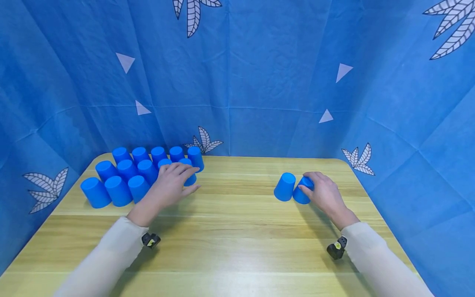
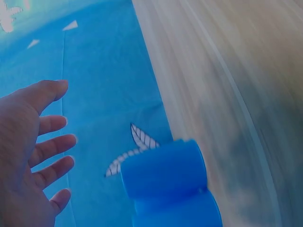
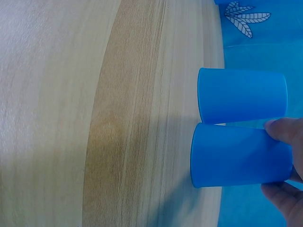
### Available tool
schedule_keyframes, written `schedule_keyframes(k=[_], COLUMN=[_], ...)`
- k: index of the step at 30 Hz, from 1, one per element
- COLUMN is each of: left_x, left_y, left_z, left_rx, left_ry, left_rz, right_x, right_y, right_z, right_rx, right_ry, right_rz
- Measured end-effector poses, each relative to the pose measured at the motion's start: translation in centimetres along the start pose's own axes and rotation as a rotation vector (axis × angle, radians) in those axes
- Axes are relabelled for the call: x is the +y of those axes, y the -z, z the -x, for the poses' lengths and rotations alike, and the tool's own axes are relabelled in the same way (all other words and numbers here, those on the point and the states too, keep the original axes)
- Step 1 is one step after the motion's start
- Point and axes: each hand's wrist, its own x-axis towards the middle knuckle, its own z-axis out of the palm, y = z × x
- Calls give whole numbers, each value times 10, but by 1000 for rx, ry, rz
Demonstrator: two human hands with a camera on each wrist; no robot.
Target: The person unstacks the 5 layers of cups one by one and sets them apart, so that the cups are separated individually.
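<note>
My right hand [image 1: 326,194] grips a blue cup [image 1: 301,195] near its upper end, thumb on one side and fingers on the other. That cup is upside down, close beside a second upturned blue cup [image 1: 285,187] to its left. In the right wrist view a narrow gap shows between the held cup [image 3: 236,156] and its neighbour [image 3: 244,94]. My left hand [image 1: 172,183] hovers over the right part of a group of upturned blue cups [image 1: 118,192], partly hiding some. Its fingers are spread and hold nothing; nearby cups [image 2: 163,170] show in the left wrist view.
The grouped cups stand in rows at the left of the wooden table [image 1: 230,231]. A blue cloth [image 1: 237,74] with white leaves and triangles hangs behind the table and along both sides. Bare wood lies between the two sets of cups.
</note>
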Motion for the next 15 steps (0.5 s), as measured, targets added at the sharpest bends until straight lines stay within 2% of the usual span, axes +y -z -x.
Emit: schedule_keyframes(k=[5, 15], left_x=[18, 55], left_y=[-7, -27], left_z=[-12, -39], left_rx=[6, -59], left_ry=[-50, -116], left_rz=[20, 26], right_x=[0, 2], right_y=[-1, 0], right_z=[-1, -1], right_rx=[-3, -1], right_ry=[5, 24], right_rz=[0, -5])
